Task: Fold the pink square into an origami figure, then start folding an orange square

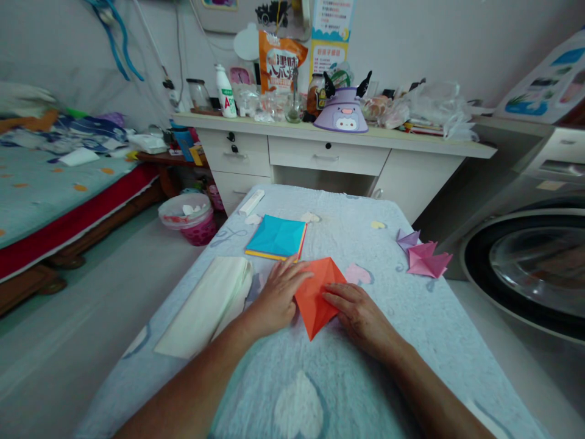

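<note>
A folded sheet of orange origami paper [317, 294] lies between my hands on the cloth-covered table, one pointed corner towards me. Fingers stretched out, my left hand [278, 294] rests over its left edge, with the index fingertip on the paper. My right hand [361, 311] has its fingers close together over the right edge of the sheet; the thumb is hidden beneath. Just beyond the left hand is a stack of coloured origami paper [276, 236], a blue creased sheet on top. Pink folded paper [428, 259] and a purple folded piece [407, 239] sit at the right edge.
Left of my forearm lies a folded pale sheet or bag [205, 305]. A small white strip-like object [251, 202] is at the far left corner. Beyond stands a cluttered desk [292, 129]; a waste bin [196, 222] is on the left, a washing machine [516, 201] on the right.
</note>
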A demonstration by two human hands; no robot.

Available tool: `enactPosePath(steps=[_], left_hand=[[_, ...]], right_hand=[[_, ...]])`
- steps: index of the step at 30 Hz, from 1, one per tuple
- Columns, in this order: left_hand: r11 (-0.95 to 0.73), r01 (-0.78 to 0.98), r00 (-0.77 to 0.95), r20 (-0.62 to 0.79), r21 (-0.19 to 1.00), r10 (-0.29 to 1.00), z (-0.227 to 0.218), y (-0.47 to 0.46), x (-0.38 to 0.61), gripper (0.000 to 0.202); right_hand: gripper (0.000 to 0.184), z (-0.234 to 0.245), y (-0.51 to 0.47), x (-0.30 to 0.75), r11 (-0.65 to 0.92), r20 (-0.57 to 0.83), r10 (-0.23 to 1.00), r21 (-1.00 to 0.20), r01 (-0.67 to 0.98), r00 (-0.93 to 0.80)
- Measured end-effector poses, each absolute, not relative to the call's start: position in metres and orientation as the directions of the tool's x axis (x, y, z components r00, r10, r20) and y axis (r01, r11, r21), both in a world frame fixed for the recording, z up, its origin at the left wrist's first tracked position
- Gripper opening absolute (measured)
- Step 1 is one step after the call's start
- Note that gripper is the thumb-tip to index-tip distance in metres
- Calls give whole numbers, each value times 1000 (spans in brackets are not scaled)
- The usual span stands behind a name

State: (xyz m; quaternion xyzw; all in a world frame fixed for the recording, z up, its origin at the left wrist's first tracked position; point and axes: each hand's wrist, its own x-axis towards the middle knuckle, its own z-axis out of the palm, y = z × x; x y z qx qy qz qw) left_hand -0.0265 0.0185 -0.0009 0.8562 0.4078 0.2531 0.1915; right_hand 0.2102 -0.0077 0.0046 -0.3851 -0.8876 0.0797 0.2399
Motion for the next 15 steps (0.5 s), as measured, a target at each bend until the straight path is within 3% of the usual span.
enactPosePath(steps=[4,10,15], left_hand=[[-647,581,646,205,493,736,-4,18,-26,73],[-648,570,654,199,505,730,2,20,-20,41],[-633,556,641,207,539,739,0,19,-20,34]], right_hand=[[40,3,-8,213,680,335,733,-336,652,-592],[39,6,-10,216,689,317,724,-351,634,-612],[35,12,-12,216,703,342,709,-408,582,-617]])
